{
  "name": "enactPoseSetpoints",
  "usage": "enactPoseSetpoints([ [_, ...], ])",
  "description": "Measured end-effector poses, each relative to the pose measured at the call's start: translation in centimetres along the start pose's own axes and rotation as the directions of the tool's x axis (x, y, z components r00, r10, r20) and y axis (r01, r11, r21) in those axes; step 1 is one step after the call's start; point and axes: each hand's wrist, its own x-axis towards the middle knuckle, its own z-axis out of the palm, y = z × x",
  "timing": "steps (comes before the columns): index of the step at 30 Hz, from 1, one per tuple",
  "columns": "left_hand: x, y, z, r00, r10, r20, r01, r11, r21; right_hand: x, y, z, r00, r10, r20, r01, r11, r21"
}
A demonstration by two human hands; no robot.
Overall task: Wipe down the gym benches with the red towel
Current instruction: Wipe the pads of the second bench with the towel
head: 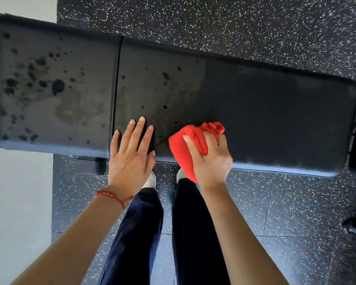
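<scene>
Head view: the right hand point(211, 159) has its fingers clamped around the bunched red towel point(190, 144), pressing it on the bench point(275, 120) pad's near edge. The left hand point(130, 157) lies flat, fingers spread, just left of the towel; dark spots point(58, 86) lie beyond its fingertips.

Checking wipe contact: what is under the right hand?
The bunched red towel lies under the right hand, pressed on the bench pad near its front edge. The pad surface beneath the towel is covered.
</scene>
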Motion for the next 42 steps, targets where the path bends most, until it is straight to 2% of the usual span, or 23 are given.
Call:
enactPoseSetpoints([
  [7,0.0,0.0,0.1,1.0,0.003,-0.03,-0.003,1.0,-0.005,8.6,-4.3,2.0,0.999,0.032,-0.02,-0.031,0.998,0.056],
  [12,0.0,-0.1,0.1,1.0,0.007,-0.019,-0.007,1.0,0.012,13.9,-5.6,3.7,1.0,0.015,-0.004,-0.015,1.0,0.003],
  [16,0.1,0.0,0.0,0.999,-0.008,-0.037,0.007,1.0,-0.013,12.3,-5.2,3.3,0.999,-0.046,-0.01,0.046,0.999,0.02],
  [24,0.2,-2.1,-1.6,0.983,-0.147,-0.108,0.143,0.989,-0.041,1.9,-3.9,2.2,0.952,-0.281,0.126,0.277,0.96,0.043],
  [28,0.3,-4.2,-2.1,0.974,-0.203,-0.105,0.2,0.979,-0.036,2.1,-3.9,2.4,0.929,-0.337,0.15,0.334,0.941,0.049],
  [31,0.3,-5.2,-2.0,0.979,-0.179,-0.094,0.177,0.984,-0.032,3.9,-4.7,2.9,0.91,-0.395,0.125,0.394,0.919,0.031],
  [42,0.1,-5.9,-1.7,0.99,-0.115,-0.076,0.116,0.993,0.006,14.5,-11.3,6.4,0.975,-0.21,0.069,0.214,0.975,-0.054],
])
